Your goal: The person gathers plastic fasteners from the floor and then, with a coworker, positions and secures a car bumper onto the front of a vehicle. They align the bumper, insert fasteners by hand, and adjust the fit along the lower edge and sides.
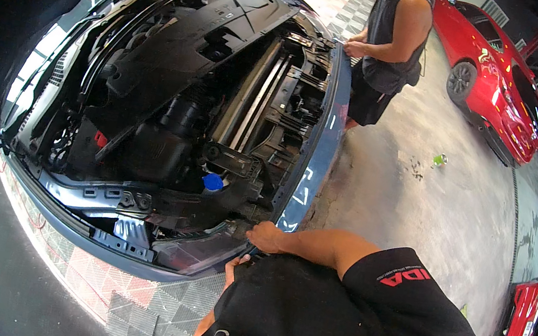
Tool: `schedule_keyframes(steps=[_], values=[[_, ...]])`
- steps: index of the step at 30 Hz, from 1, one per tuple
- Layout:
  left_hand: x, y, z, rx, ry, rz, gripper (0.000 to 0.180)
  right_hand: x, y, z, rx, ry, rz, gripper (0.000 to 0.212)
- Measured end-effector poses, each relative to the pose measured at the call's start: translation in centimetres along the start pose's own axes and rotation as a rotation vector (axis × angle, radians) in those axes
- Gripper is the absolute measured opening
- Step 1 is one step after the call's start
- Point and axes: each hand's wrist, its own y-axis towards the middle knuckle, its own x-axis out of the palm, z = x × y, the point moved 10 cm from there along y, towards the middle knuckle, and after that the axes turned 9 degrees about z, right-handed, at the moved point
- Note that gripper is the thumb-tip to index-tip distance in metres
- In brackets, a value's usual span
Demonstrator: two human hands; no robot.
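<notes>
The blue front bumper (323, 141) runs along the nose of a car whose bonnet is up. My right hand (266, 236) has its fingers closed on the bumper's near corner, beside the headlight. Just below it, my left hand (234, 267) curls over the same corner edge; my body hides part of it. The headlight (198, 249) lies close to both hands. At the bumper's far end stands another person (397, 40) in a dark sleeveless top, hands together at its edge.
In the engine bay are a black engine cover (198, 35), a radiator (252, 101) and a blue filler cap (212, 181). A red car (492, 70) is parked at the far right. A small green can (440, 159) is on the concrete floor (399, 197).
</notes>
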Motion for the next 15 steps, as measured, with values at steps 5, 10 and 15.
schedule_keyframes(steps=[5,10,15], values=[[-0.3,-0.1,0.5,0.012,0.059,0.035,0.034,-1.2,-0.6,-0.2,0.038,0.117,0.026,0.028],[-1.1,1.6,-2.5,0.005,-0.069,0.111,0.03,-2.4,-1.7,0.8,0.132,0.174,0.061,0.032],[0.7,-0.7,-1.0,-0.031,-0.181,0.186,0.026,-2.0,-4.6,3.6,0.278,0.302,0.096,0.036]])
